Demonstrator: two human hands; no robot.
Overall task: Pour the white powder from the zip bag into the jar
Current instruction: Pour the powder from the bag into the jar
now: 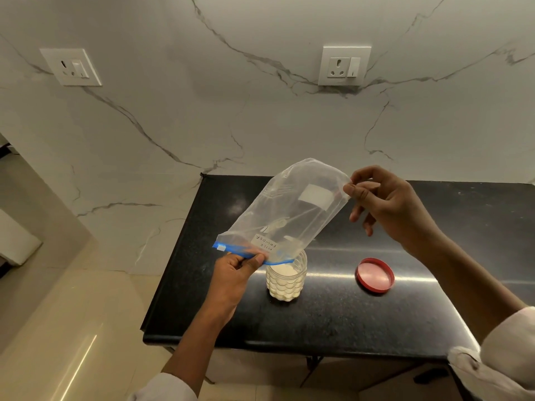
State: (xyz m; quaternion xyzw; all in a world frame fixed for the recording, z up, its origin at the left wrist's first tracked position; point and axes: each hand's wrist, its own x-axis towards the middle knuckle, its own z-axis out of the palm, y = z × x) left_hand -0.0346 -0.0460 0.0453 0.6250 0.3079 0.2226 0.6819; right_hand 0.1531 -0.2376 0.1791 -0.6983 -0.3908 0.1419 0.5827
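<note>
Nearest the viewer, two forearms in pale rolled sleeves reach over a black speckled tabletop (333,319). The left hand (234,273) pinches the blue zip edge of the clear zip bag (278,215), thumb and fingers (256,260) pressed together on the strip. Just right of those fingers stands the ribbed clear jar (286,280), open and filled most of the way with white powder (282,269); the bag's mouth hangs at the jar's rim. The bag slants up and to the right, bottom end highest, nearly empty, with a handwritten label reading "MILK POWDER" upside down near the zip. The right hand (388,204) pinches the raised bottom corner between thumb and forefinger, the other fingers loosely curled below. Below that hand, to the right of the jar and apart from it, a red lid (375,274) lies flat. Beyond, a veined marble wall carries two white sockets (344,66).
</note>
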